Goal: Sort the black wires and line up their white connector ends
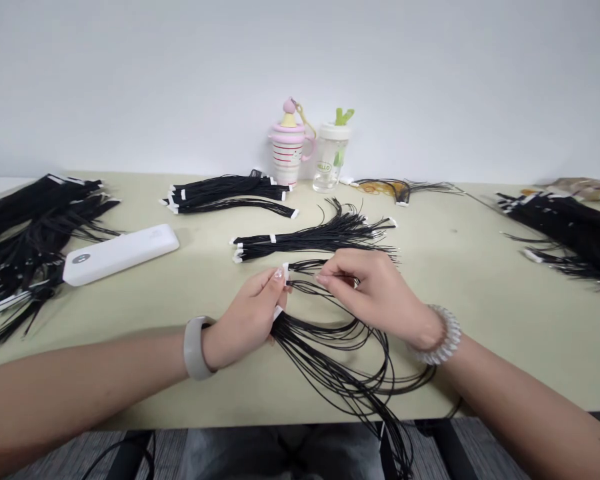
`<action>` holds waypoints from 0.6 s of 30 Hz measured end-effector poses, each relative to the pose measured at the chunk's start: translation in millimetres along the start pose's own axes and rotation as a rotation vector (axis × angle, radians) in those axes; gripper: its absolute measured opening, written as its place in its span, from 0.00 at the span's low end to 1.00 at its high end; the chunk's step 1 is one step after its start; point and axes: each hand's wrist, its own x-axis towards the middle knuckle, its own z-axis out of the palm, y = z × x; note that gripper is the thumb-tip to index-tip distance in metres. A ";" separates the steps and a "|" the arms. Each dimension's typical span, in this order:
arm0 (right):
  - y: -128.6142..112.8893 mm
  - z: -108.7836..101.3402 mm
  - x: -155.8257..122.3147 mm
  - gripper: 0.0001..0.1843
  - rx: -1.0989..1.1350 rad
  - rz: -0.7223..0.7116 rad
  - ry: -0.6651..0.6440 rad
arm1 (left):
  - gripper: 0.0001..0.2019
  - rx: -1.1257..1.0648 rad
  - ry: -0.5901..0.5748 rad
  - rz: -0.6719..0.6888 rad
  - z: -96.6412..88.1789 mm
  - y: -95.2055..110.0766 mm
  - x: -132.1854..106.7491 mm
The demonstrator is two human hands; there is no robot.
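Observation:
My left hand [247,317] is closed around a white connector [286,273], gripped upright between thumb and fingers. Thin black wires lead from it to the right. A second white connector [277,312] pokes out beneath the same hand, and its long black wire bundle [325,360] loops across the table and hangs over the front edge. My right hand [380,293] is closed in a pinch on a black wire just right of the upper connector; the wire's end is hidden by the fingers. Beyond both hands lies a bunch of black wire harnesses [300,244] with white connectors.
A white power bank [123,255] lies left, beside a heap of black harnesses [30,227]. More harnesses [225,190] lie at the back and a pile [570,230] at the right. A pink-lidded cup [287,157] and a clear bottle [330,160] stand against the wall.

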 end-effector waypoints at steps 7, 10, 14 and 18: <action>1.8 0.0 0.2 0.07 0.000 -0.024 -0.007 | 0.21 -0.017 0.002 0.007 0.7 -1.5 0.2; 2.3 0.7 0.5 0.07 -0.027 -0.070 0.025 | 0.21 0.007 0.008 0.020 0.5 -0.3 0.0; 3.7 0.0 -0.1 0.08 -0.102 -0.152 0.034 | 0.21 0.016 -0.004 0.018 0.6 1.0 -0.2; 8.2 -1.0 -0.8 0.11 -0.258 -0.198 0.012 | 0.21 -0.001 -0.005 0.011 1.0 -1.1 0.5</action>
